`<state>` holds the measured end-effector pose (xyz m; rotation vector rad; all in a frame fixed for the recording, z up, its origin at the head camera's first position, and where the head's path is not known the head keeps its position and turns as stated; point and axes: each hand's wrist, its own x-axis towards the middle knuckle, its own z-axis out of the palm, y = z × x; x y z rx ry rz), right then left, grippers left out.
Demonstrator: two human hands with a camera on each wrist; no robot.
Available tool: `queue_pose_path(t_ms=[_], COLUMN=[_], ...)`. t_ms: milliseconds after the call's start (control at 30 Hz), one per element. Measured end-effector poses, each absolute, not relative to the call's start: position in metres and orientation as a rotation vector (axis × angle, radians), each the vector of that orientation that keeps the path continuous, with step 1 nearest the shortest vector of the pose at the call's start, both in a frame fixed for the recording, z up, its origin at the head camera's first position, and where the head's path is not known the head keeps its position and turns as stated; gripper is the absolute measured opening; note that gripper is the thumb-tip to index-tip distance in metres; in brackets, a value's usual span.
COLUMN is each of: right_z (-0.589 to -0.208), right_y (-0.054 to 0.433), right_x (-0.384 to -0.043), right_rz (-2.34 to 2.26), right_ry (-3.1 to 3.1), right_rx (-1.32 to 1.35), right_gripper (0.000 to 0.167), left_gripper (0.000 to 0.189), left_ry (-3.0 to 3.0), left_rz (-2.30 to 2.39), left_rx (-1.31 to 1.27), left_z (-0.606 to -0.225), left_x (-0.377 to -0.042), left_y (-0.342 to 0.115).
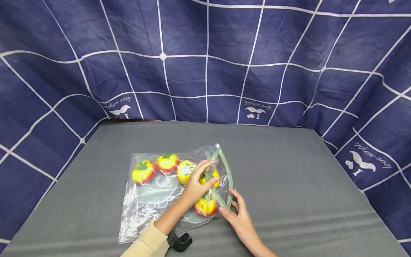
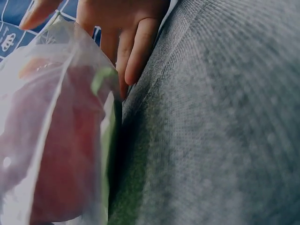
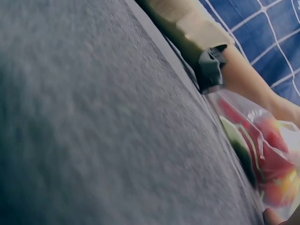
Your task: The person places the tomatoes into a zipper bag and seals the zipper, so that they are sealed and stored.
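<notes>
A clear zip bag (image 1: 160, 214) with a green zip strip lies on the grey cloth, its mouth parted toward the right. Inside are several round yellow-and-red fruits (image 1: 143, 172) with green leafy tops. My left hand (image 1: 194, 184) reaches across the bag and holds the near-left strip of the mouth, thumb and fingers around a fruit near the opening. At the lower corner of the mouth, my right hand (image 1: 239, 216) pinches the green strip (image 1: 230, 178) between thumb and fingers. Red fruit shows through the plastic bag in both the left wrist view (image 2: 70, 154) and the right wrist view (image 3: 269, 150).
Grey cloth (image 1: 282, 185) covers the table on all sides of the bag. A dark blue curtain (image 1: 205, 71) with white grid lines surrounds the back and sides. On the left wrist sits a black wristband device (image 1: 179, 241), below a beige sleeve (image 1: 149, 241).
</notes>
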<state>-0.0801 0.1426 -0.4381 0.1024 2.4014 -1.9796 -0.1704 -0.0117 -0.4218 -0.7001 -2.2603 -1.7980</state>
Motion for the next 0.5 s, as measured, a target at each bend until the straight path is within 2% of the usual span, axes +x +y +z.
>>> queue_pose_path(t_ms=[133,333,500], right_z=[-0.4400,-0.4393,-0.4378], right_y=[0.1364,0.1321,0.1332], right_x=[-0.0817,-0.0829,-0.0825], right_rz=[-2.011,-2.089,-2.272], right_ry=[2.418,2.454,2.450], right_rx=[0.075,0.058,0.096], right_gripper=[0.054,0.029,0.014], left_gripper=[0.050,0.056,0.051], left_ry=[-2.258,-2.298,-2.375], left_rz=[-1.783,-1.734,-1.584], left_rx=[-0.705,-0.739,-0.792], left_z=[-0.4225,-0.4210,-0.4171], left_x=[-0.1711,-0.1715,-0.1707], left_y=[-0.0118,-0.0121,-0.0128])
